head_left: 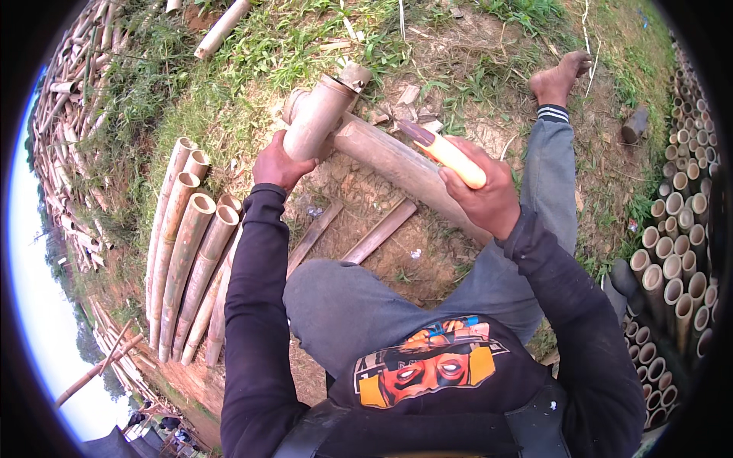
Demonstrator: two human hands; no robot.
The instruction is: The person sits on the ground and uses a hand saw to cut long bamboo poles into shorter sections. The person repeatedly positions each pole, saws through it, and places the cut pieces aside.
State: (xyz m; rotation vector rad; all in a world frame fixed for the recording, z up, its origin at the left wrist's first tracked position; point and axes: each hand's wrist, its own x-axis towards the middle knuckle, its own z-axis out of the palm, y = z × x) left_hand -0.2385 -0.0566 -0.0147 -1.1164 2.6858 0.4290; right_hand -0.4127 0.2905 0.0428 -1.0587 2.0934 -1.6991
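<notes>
My left hand (281,162) grips the near end of a short, thick bamboo piece (319,118), which lies tilted across the far end of a thick pale pole (397,160). The pole runs from there toward my right thigh. In my right hand (489,191), closed around it, is a hand tool with a yellow-orange handle (456,159) and a dark, blade-like end (416,133). That dark end points up and left, apart from the bamboo piece. The tool's exact kind is hard to make out.
Several long bamboo poles (182,252) lean together at my left. Many stacked bamboo tubes (672,267) fill the right side. Two flat strips (378,231) lie on the ground before me, and wood chips (408,95) lie beyond the pole. My bare foot (561,76) is stretched out ahead.
</notes>
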